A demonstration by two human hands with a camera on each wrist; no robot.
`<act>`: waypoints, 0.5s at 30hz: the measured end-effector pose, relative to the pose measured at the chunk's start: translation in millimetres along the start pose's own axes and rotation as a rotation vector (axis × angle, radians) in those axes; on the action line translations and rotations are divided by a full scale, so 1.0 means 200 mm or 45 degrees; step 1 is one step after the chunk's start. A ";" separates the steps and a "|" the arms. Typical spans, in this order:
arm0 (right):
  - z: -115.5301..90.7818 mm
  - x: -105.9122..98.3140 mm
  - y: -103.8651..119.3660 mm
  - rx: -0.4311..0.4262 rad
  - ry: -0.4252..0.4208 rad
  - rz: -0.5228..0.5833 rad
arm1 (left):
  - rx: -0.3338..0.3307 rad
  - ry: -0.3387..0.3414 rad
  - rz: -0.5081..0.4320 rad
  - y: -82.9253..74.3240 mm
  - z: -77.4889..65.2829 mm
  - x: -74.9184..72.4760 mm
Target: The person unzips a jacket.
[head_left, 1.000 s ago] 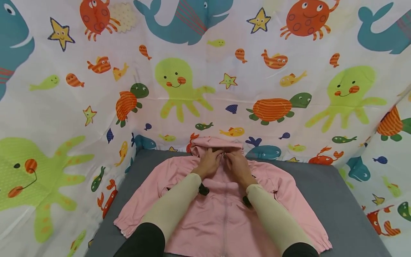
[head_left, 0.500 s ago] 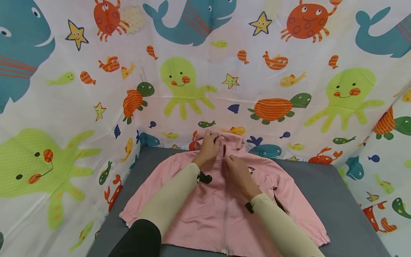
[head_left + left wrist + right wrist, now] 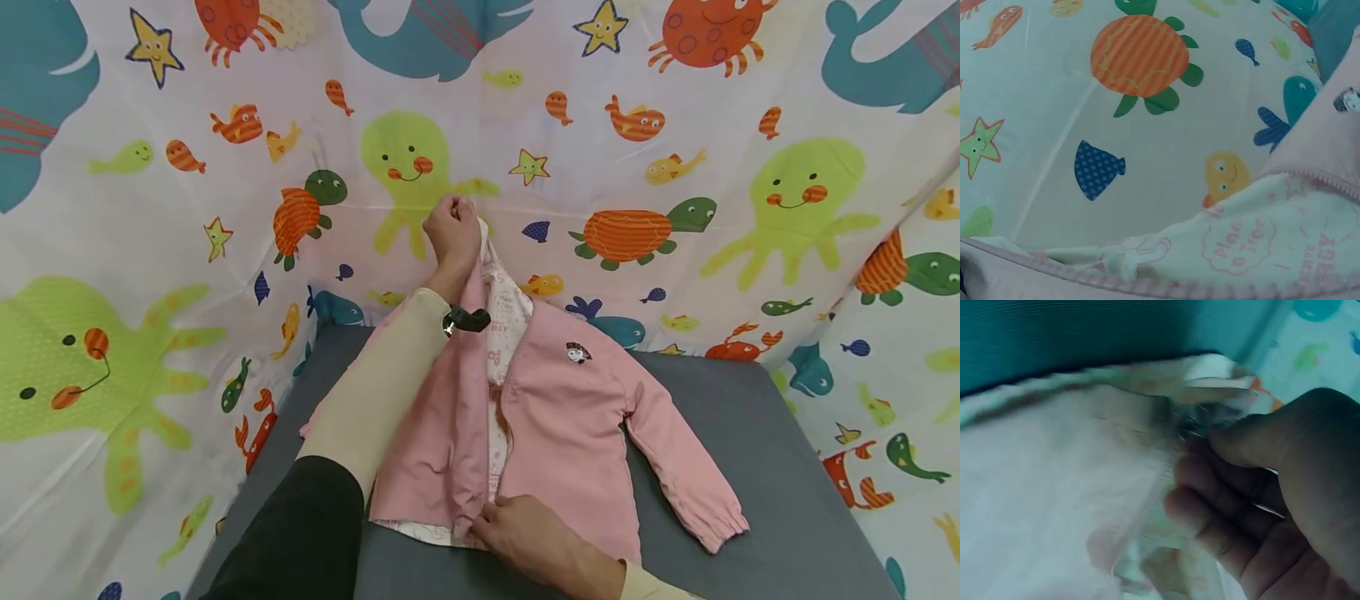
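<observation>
A pink jacket [image 3: 570,425] lies with its front parted, showing a white printed lining [image 3: 504,321]. High at the collar, my left hand [image 3: 455,237] grips the jacket's left front edge and lifts it off the surface. In the left wrist view the raised zip edge [image 3: 1166,281] crosses the bottom and the hand itself is hidden. Down at the hem, my right hand [image 3: 532,537] pinches the zipper pull [image 3: 1188,430] between thumb and fingers. The right wrist view shows the zip teeth running from those fingertips, somewhat blurred.
The jacket rests on a grey padded surface [image 3: 712,425]. A white curtain [image 3: 480,117] printed with sea animals stands behind it and along both sides. The jacket's right sleeve [image 3: 686,467] stretches out toward the right.
The jacket front has come apart from collar to hem. My left hand has risen with the collar edge, while my right hand has slid down from the collar to the hem.
</observation>
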State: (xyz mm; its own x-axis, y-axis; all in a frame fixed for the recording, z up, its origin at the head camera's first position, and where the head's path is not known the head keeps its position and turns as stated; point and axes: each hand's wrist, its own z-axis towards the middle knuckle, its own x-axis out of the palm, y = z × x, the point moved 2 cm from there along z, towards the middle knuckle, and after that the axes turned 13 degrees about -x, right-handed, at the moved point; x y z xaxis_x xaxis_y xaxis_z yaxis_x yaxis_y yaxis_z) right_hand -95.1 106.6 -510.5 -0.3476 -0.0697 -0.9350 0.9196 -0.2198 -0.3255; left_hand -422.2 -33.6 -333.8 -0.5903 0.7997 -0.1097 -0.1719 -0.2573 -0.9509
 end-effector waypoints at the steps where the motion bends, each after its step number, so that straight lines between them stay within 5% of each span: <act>1: 0.01 -0.01 0.01 -0.006 0.014 -0.022 | 0.002 0.000 -0.001 -0.02 0.01 -0.01; 10: 0.02 0.01 0.08 -0.021 0.098 -0.059 | 0.100 0.251 0.124 0.10 -0.02 -0.02; 15: 0.01 0.01 0.05 0.124 0.118 0.258 | 0.144 0.391 0.146 0.20 -0.04 -0.05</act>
State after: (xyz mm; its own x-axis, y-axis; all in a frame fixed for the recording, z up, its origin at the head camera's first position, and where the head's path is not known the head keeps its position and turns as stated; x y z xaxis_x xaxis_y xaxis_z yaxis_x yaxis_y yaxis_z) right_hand -85.9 102.1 -515.4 -0.1354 -0.0330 -0.9902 0.9452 -0.3039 -0.1191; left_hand -416.5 -47.2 -374.0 -0.3491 0.8836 -0.3121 -0.2150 -0.3997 -0.8911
